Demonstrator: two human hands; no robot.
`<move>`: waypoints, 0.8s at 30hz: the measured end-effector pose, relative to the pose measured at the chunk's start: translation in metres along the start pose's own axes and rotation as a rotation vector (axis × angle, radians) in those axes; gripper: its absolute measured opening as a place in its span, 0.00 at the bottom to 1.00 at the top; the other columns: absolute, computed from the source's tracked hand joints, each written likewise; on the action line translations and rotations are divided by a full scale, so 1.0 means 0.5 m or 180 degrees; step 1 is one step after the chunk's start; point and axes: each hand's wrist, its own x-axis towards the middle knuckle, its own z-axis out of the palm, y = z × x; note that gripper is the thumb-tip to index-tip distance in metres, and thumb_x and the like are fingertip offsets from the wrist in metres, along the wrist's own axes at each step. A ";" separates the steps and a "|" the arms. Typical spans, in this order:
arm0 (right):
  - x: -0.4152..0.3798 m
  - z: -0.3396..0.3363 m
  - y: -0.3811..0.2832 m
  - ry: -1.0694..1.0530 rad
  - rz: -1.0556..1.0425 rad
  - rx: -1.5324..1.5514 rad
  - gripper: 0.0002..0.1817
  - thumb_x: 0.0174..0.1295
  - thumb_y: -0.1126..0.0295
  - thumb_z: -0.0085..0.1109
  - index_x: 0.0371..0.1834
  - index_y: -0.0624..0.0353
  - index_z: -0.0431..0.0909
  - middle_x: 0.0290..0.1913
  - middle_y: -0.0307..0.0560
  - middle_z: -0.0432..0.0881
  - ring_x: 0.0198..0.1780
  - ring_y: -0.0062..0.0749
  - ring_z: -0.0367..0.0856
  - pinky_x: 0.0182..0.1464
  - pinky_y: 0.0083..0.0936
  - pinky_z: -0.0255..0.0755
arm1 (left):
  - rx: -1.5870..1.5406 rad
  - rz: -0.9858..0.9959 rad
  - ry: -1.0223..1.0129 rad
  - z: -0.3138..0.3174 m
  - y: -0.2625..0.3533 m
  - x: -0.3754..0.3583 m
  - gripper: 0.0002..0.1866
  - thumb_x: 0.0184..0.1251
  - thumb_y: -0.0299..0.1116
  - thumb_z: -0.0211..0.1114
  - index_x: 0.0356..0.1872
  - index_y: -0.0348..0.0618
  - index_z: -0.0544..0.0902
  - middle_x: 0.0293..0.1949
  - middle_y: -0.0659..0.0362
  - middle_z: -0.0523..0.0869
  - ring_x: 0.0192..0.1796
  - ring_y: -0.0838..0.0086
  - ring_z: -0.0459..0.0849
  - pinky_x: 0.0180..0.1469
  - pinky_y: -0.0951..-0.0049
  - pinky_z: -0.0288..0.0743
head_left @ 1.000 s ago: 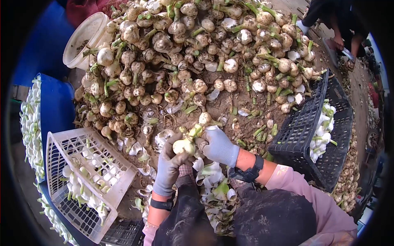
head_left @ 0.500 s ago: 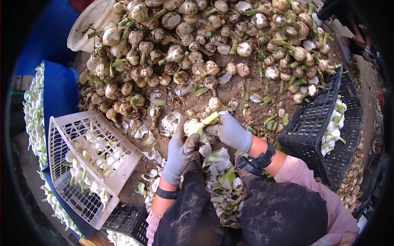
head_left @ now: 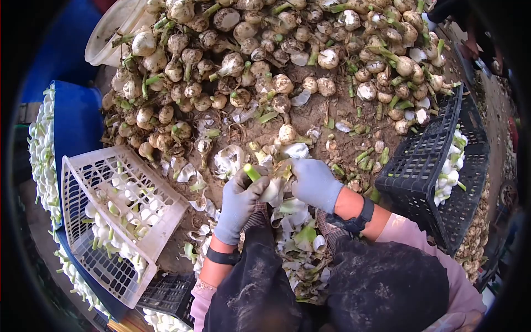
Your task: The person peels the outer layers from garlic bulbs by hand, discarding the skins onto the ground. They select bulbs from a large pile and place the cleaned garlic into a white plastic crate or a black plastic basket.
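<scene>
My left hand, in a grey-blue glove with dirty fingertips, is closed around a garlic bulb. Its cut green stem sticks up between the thumb and fingers. Close beside it, my gloved right hand pinches the brownish outer skin at the bulb's right side. Part of the bulb is hidden behind the fingers and loose skin. Beneath both hands lies a heap of peeled-off skins between my legs.
Unpeeled, muddy garlic bulbs form a big pile ahead. A tilted white crate with cleaned bulbs stands left, beside a blue container. A black crate with more bulbs sits right. A person's hand shows at the upper right.
The bulb has turned in my left hand, so its stem now points up and left. My right hand has moved from the stem to the skin, which is partly pulled off.
</scene>
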 end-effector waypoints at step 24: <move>0.034 -0.016 -0.061 -0.0125 0.0010 0.2945 0.16 0.62 0.75 0.63 0.53 0.64 0.76 0.45 0.43 0.81 0.42 0.19 0.78 0.45 0.21 0.74 | -0.1959 0.0232 0.0781 0.004 0.039 -0.008 0.32 0.61 0.18 0.65 0.67 0.40 0.65 0.56 0.52 0.76 0.53 0.72 0.80 0.54 0.73 0.81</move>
